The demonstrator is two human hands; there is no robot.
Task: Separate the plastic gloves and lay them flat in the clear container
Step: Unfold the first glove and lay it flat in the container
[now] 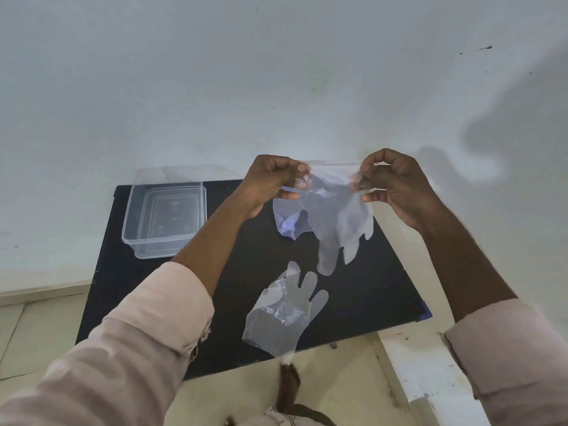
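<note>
Both hands, left hand and right hand, pinch the cuff of a thin translucent plastic glove with closed fingers; it hangs fingers-down above the black surface. The clear rectangular plastic container sits empty to the left, nearer the left hand, so the glove's long axis must likely tip from vertical to flat.

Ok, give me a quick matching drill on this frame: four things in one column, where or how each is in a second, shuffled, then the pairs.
Things:
1. held glove
2. flat glove
3. container
4. crumpled plastic

States:
A. on the black board's far left corner, holding no gloves
B. hanging, fingers down, its cuff pinched between the left hand and right hand
C. lying on the board's near edge, fingers pointing away
D. bunched on the board behind the hanging one

Pairs: 1-B, 2-C, 3-A, 4-D
</note>
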